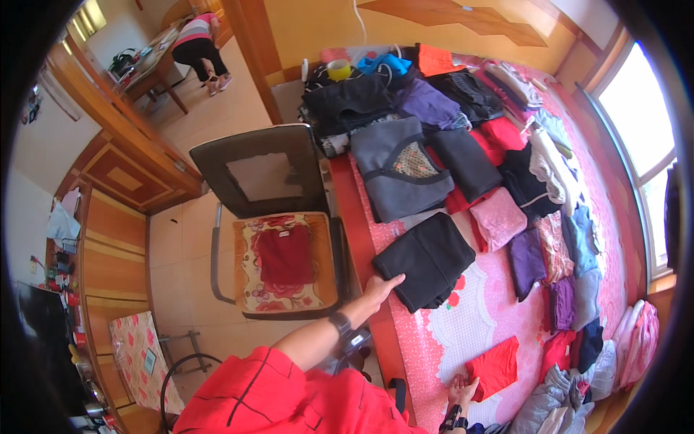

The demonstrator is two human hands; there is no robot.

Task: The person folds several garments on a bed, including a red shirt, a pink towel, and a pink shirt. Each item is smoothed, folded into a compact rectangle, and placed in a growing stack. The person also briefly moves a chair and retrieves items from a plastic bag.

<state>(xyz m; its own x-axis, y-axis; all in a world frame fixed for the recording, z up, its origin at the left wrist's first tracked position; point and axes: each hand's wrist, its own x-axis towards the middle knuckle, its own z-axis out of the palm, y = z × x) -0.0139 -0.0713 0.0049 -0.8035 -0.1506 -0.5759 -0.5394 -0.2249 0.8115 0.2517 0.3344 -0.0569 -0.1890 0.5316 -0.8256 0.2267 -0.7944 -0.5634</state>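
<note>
A folded black garment (425, 260) lies near the edge of the pink covered table. My left hand (384, 288) is at its lower left corner, the thumb on top and the fingers hidden beneath the cloth. Lower right, my right hand (463, 388) is palm up at the left edge of a folded red garment (493, 366); its fingers reach the cloth, and how firmly they hold it cannot be told. Beyond the black garment lie a folded grey garment (398, 173) with a patterned neckline and a folded pink one (497, 218).
Many folded clothes fill the far and right sides, with a yellow tape roll (339, 69) among them. A chair (333, 282) with a dark red garment (284, 255) on its seat stands left of the table. Another person (198, 43) bends over beyond the doorway.
</note>
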